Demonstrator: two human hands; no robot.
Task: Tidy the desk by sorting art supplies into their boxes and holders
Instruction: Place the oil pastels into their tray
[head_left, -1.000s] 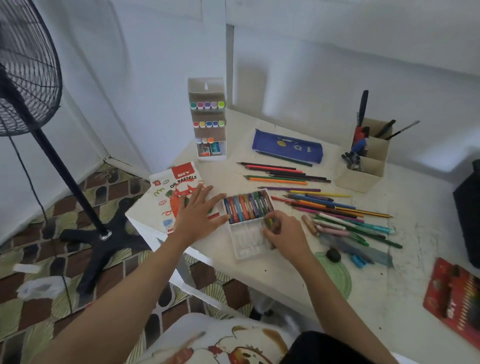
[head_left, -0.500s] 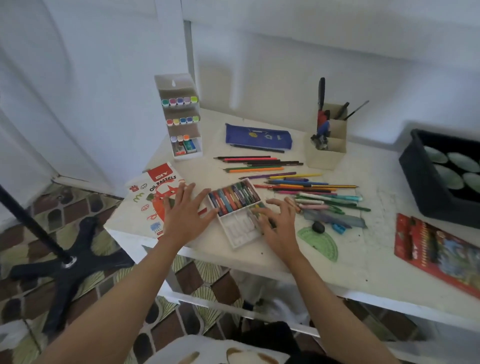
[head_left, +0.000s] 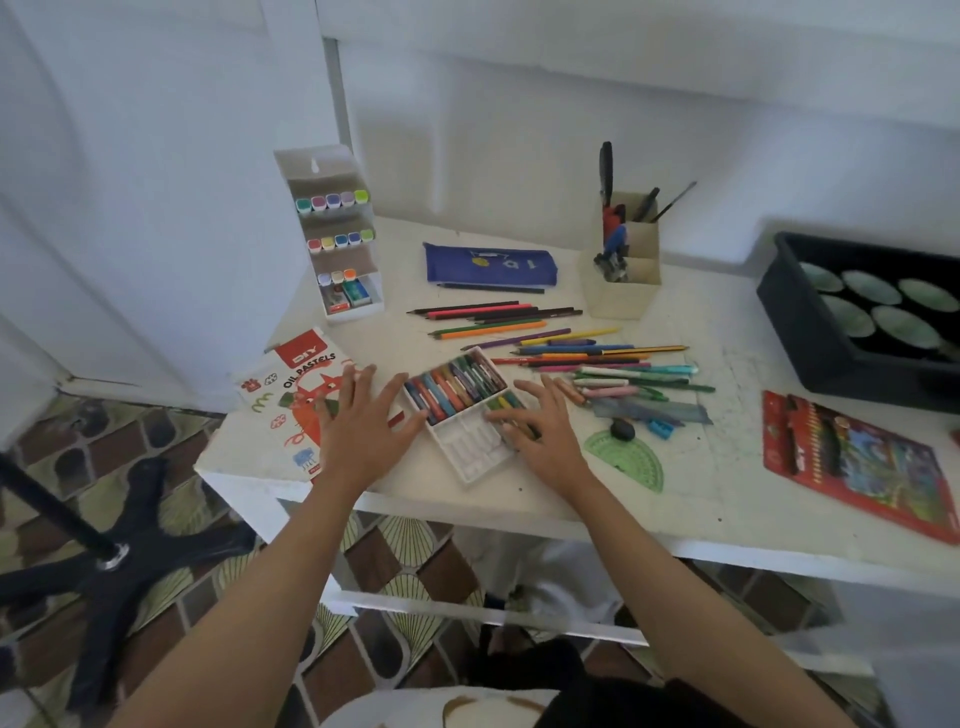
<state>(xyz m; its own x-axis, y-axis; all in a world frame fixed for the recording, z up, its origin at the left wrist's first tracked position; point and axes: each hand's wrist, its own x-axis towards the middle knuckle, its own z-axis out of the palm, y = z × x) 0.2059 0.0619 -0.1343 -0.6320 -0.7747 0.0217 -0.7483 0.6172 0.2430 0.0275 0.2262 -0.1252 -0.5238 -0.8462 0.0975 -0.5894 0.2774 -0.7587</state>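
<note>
A white pastel tray (head_left: 475, 451) lies near the desk's front edge, its far row full of coloured oil pastels (head_left: 455, 384), a few more in the near row. My left hand (head_left: 363, 426) rests flat with spread fingers on the oil pastels box lid (head_left: 283, 395), its thumb against the tray's left side. My right hand (head_left: 540, 426) lies with straight fingers over the tray's right end, touching the yellow-green pastels (head_left: 503, 404) there. Loose coloured pencils (head_left: 561, 348) and pens (head_left: 634, 379) lie scattered to the right.
A marker stand (head_left: 340, 244), a blue pencil case (head_left: 491, 265) and a cardboard pen holder (head_left: 621, 270) stand at the back. A green protractor (head_left: 631, 460), eraser (head_left: 622, 429), sharpener (head_left: 661, 428), ruler, red pencil box (head_left: 857, 462) and black tray (head_left: 810, 322) lie right. A fan base (head_left: 119, 556) stands on the floor.
The view swung right, away from the fan, and drew back. My right hand opened from a curled hold in the tray to flat fingers over its right end. The left hand stayed put.
</note>
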